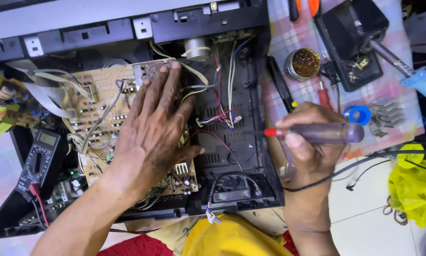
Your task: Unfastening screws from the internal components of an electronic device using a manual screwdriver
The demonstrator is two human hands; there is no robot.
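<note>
The left hand lies flat and spread, palm down, on a tan circuit board, its fingertips reaching the board's far edge; it grips nothing, only presses on the board. The board sits in the left part of an opened black chassis, with grey ribbon cables curling off its left side and thin coloured wires running across the bare chassis floor just beside the thumb. A small black fan is set in the chassis's near corner.

The right hand is closed around a screwdriver with a clear purplish handle and a red collar, held level with the red end pointing left toward the chassis wall. A black cable passes across this wrist.

Farther out, a black multimeter lies left of the board. On the tabletop beyond the right hand are a round tin of flux, a blue roll of tape, a finned metal heat sink, a blue-handled soldering iron resting on a black stand, and a yellow plastic bag at the right edge.
</note>
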